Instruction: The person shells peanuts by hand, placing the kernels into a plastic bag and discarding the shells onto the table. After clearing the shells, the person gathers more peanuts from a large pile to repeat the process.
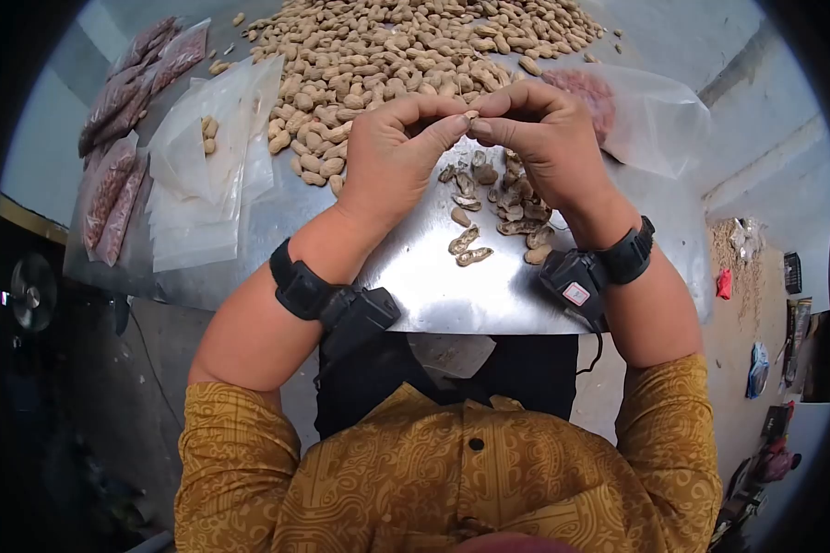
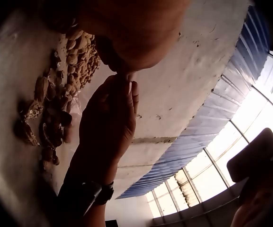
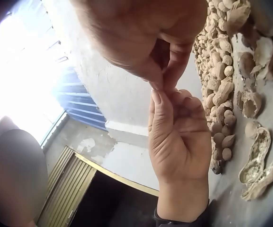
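Note:
Above the metal table (image 1: 415, 295), my two hands meet fingertip to fingertip in the head view. A small peanut (image 1: 471, 115), mostly hidden by the fingers, lies between them. My left hand (image 1: 387, 152) pinches it from the left with thumb and curled fingers. From the other side my right hand (image 1: 558, 138) pinches it the same way. Both wrist views show the thumbs pressed together at this point. Below the right hand lie cracked peanut shells (image 1: 516, 207), and a few split halves (image 1: 472, 256) are nearer the table's front edge.
A large heap of unshelled peanuts (image 1: 378, 55) spreads behind the hands. At the left are flat clear bags (image 1: 194, 207) with two peanuts on top, and filled bags of reddish kernels (image 1: 115, 198). Another clear bag (image 1: 655, 120) with reddish contents lies at the right.

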Motion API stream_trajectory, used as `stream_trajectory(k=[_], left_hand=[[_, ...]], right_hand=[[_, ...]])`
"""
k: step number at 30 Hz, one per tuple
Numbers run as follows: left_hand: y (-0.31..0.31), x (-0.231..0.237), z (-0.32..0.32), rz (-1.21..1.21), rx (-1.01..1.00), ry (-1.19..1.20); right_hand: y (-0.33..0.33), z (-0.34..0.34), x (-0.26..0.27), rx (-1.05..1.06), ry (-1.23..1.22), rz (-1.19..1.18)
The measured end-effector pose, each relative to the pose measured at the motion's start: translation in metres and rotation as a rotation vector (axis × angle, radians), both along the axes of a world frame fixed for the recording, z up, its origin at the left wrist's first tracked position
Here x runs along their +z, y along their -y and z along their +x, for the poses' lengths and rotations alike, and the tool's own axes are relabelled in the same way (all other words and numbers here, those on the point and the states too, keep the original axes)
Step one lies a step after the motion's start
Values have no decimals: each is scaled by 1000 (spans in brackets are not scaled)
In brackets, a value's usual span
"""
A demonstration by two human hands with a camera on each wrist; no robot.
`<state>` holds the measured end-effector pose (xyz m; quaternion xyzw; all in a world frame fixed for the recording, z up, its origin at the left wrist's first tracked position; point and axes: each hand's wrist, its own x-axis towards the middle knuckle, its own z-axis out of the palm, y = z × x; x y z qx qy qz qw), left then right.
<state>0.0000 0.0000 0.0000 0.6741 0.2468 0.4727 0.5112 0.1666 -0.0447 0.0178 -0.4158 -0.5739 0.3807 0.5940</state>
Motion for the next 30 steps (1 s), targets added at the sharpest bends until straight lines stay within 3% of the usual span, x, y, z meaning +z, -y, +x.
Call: stream_trajectory(k=[8,11,17,20,26,30], left_hand=[[0,-1,4,-107,-46,78],[-3,-2,7,-272,-73,167],[-9,-8,5,-571,-266,320],[-11,-11,4,-639,-339,348],[-7,-6,3,-742,-374,394],[-7,-6,0,-613,-318,263]], right_hand=[[-2,0,-2,-1,-90,-47],[1,-4,-1,-57,6,22],[2,-8,1,-218,546,340],[1,-13,4,-214,597,438],[-1,-21,10,-183,561,397],[3,-20,21,-111,743,318]])
